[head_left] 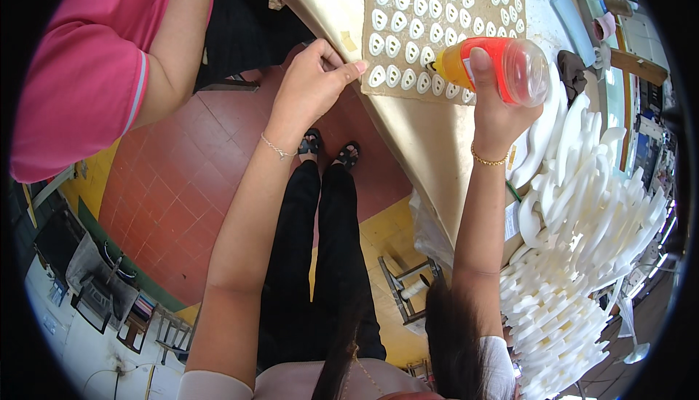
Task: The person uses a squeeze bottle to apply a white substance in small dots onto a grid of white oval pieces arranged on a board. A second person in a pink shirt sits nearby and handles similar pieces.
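Note:
My right hand (497,97) is wrapped round a squeeze bottle (473,63) with yellow contents, a red band and a clear base. The bottle lies tilted, its dark nozzle pointing left at the small white pieces. Those oval pieces, with dark marks in their middles, sit in rows on a brown board (408,88). At the board's left edge, my left hand (314,79) is closed, thumb on the edge and fingers curled; its fingertips are partly hidden. The board lies on a cream-covered table (422,130).
A large heap of white curved foam-like pieces (561,291) stands right of the table. Another person in a pink shirt (102,94) is close on my left. Below are a red tiled floor (167,203) and a metal-framed stool (400,291). A blue item (571,25) lies at far right.

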Tool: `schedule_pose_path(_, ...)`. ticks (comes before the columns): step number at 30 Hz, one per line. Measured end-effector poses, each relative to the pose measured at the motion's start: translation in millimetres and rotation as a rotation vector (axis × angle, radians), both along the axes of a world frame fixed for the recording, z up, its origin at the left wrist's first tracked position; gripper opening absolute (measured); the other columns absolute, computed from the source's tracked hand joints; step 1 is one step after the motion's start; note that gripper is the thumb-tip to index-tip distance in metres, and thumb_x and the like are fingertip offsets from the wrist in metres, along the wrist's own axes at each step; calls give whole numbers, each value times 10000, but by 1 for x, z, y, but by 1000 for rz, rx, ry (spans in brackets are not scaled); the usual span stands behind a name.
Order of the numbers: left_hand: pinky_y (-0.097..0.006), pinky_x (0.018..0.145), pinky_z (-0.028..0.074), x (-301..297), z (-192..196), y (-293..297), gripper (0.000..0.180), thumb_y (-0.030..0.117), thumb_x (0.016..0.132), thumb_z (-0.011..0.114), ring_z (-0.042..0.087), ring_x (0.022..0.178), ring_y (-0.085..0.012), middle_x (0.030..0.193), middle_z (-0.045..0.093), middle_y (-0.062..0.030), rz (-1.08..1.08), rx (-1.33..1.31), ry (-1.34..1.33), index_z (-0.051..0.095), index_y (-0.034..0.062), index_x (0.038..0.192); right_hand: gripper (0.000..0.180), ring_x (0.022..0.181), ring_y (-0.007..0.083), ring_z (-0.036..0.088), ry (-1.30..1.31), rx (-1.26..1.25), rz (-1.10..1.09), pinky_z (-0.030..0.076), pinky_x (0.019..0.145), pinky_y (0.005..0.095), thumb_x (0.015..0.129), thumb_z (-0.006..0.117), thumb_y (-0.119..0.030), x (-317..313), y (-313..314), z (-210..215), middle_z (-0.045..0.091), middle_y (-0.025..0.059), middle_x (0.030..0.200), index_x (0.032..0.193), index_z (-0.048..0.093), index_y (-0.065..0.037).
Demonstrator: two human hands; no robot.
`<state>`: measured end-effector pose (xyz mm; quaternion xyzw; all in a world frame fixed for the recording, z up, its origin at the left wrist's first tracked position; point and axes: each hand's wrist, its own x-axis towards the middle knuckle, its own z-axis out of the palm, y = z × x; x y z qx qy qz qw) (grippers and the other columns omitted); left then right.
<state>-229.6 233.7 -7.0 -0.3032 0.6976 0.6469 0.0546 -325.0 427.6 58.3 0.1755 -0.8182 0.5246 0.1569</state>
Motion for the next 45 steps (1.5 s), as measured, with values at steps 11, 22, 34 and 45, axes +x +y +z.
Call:
schedule_pose_path(11,-259,605,449,1,3,-2,324,265,790,769,530,655,-103,717,617,-61,-23,-2,-3,568,12,770,444,698,158,638,170,86,27,507,637,262,622,911,-267,1,-2,-14,665,52,805,879,647,-18)
schedule_pose_path(22,-262,602,444,-1,6,-1,340,279,778,773,522,648,-103,706,609,-56,-23,-26,-36,563,12,762,389,715,115,614,237,-221,-95,503,664,247,690,875,-248,-24,-8,6,655,19,829,907,640,-26)
schedule_pose_path(34,-258,565,413,-2,5,-2,328,264,791,765,465,619,-88,680,561,-26,-38,-52,-18,562,10,746,393,752,108,633,-18,-66,-11,514,723,259,694,872,-255,-26,2,0,690,37,847,924,669,-9)
schedule_pose_path(45,-256,646,473,-3,2,-5,322,274,815,753,537,720,-107,776,560,-21,-112,-39,-43,537,35,813,412,737,121,638,27,7,-53,517,705,261,685,875,-261,-22,16,-1,692,51,833,925,669,3)
